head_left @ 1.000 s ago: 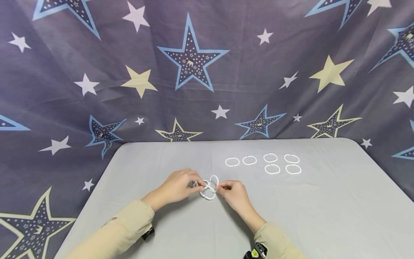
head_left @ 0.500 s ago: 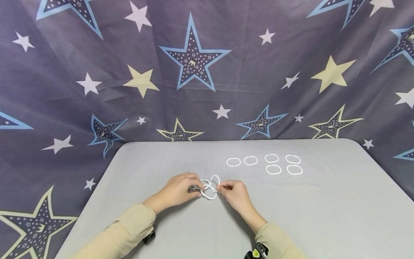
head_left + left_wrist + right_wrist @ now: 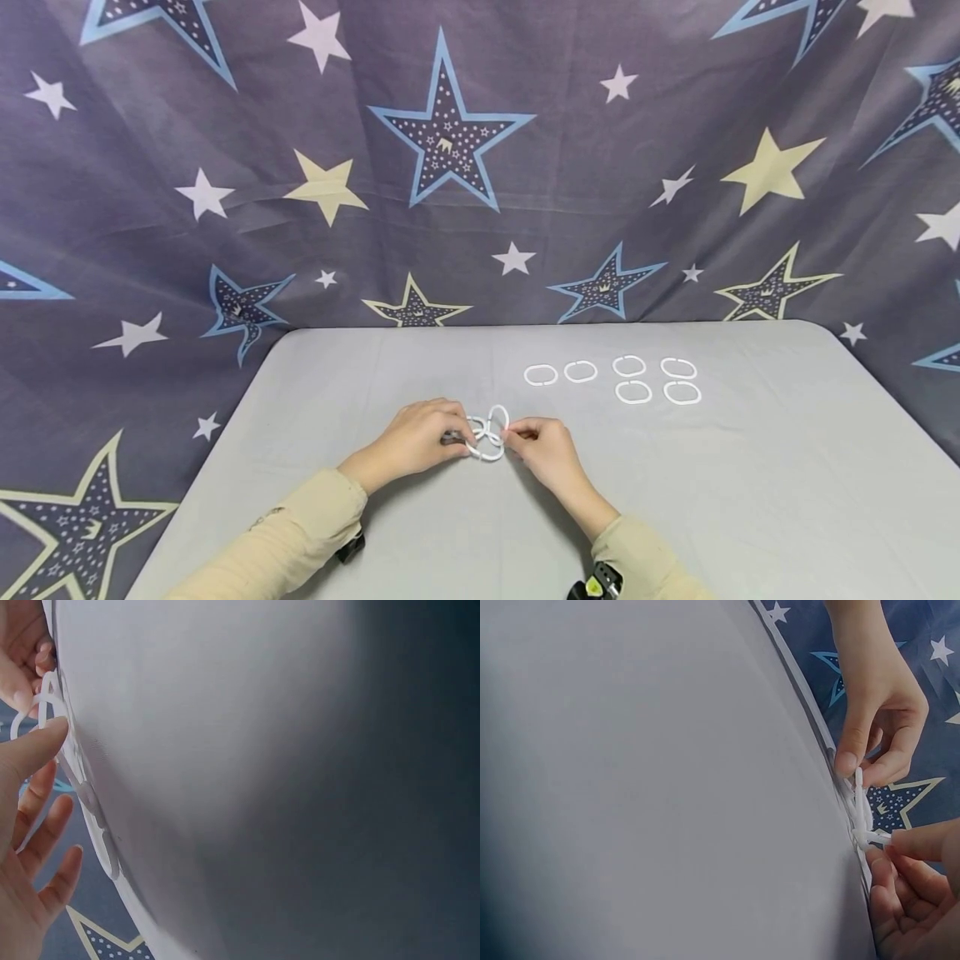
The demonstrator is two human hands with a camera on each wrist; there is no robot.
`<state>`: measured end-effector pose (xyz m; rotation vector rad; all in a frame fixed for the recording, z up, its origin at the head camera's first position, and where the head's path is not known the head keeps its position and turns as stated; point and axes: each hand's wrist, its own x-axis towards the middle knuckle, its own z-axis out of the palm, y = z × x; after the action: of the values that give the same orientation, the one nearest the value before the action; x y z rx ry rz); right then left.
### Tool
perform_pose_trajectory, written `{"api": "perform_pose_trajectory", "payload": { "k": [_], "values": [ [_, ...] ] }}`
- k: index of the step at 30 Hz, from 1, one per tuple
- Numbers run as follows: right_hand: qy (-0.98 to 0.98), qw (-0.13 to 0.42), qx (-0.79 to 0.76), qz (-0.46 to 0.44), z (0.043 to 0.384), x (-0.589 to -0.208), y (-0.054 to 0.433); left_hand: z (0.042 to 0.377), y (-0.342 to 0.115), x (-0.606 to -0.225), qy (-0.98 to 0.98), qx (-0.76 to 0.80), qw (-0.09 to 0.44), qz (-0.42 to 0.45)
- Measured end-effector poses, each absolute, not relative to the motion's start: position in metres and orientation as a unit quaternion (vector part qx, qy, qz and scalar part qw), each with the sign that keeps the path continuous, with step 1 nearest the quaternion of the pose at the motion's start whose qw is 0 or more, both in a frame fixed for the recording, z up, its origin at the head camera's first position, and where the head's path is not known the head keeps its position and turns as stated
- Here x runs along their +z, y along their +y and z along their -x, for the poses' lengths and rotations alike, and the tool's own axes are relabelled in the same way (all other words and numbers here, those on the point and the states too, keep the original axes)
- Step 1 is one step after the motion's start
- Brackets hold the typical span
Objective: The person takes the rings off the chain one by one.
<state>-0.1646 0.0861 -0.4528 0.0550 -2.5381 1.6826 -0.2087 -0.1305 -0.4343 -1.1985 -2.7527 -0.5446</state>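
Several white oval plastic rings, each a thin loop, are linked together between my two hands at the middle of the table. My right hand (image 3: 547,450) pinches an upright ring (image 3: 501,410) between thumb and forefinger. With thumb and fingertips, my left hand (image 3: 416,435) pinches the lower ring (image 3: 487,458) at its left side. In the right wrist view that ring (image 3: 859,796) stands nearly on edge and crosses the right hand's ring (image 3: 879,838). More linked rings (image 3: 109,855) lie on the table below the left hand in the left wrist view, partly hidden by its fingers.
Several loose white rings (image 3: 541,384) lie flat toward the back right of the grey table (image 3: 750,500), apart from the hands. A dark curtain with stars (image 3: 480,233) hangs behind the table's back edge.
My left thumb has moved down from the upper rings to the lower ring, and the left hand has dropped slightly. My right hand keeps its pinch in nearly the same place.
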Motion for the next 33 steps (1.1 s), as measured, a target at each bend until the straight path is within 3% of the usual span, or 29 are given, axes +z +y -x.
{"api": "perform_pose_trajectory", "payload": {
  "k": [33],
  "values": [
    [-0.813, 0.014, 0.582, 0.009, 0.161, -0.443, 0.087, 0.198, -0.124, -0.426, -0.903, -0.165, 0.068, 0.391]
  ]
}}
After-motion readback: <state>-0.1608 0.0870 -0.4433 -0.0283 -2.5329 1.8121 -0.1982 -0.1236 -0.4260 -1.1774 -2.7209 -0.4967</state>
